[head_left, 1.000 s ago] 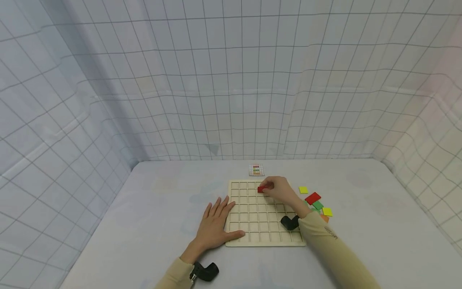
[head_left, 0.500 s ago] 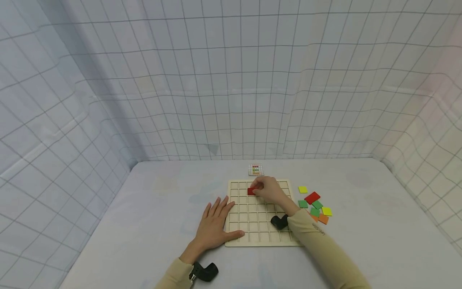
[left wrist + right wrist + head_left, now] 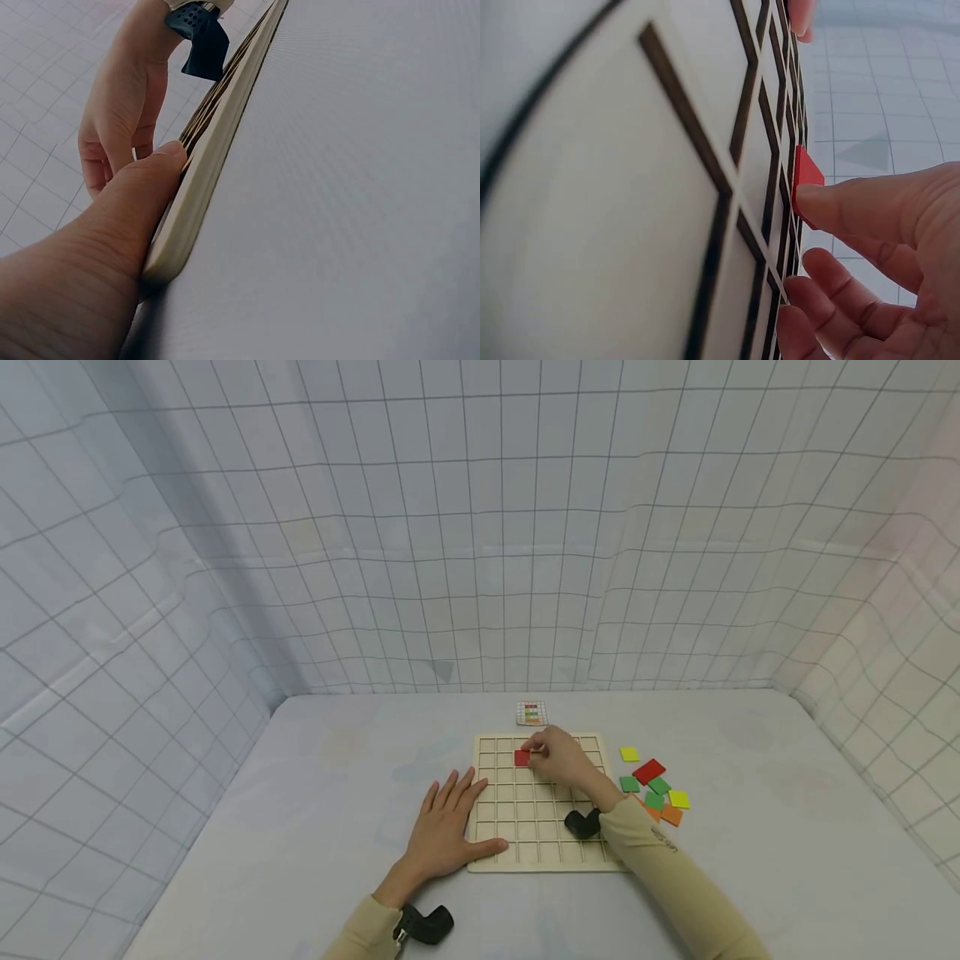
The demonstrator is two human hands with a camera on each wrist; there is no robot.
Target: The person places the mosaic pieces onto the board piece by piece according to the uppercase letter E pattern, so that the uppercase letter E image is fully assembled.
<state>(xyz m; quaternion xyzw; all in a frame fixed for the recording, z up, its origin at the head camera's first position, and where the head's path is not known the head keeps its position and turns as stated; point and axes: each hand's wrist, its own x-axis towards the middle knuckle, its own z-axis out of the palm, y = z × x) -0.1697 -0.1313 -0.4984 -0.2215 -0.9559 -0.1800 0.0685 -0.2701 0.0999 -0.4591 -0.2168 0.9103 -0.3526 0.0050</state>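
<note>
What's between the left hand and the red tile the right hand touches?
Only bare board between left hand and red tile, as the head view shows.

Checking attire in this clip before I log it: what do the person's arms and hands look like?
The left hand and right hand are ungloved. The left sleeve and right sleeve are long and beige; the right bears a small dark marking, unreadable here. Each wrist wears a black, angled device.

Soft, even light; wrist views dimmer
</note>
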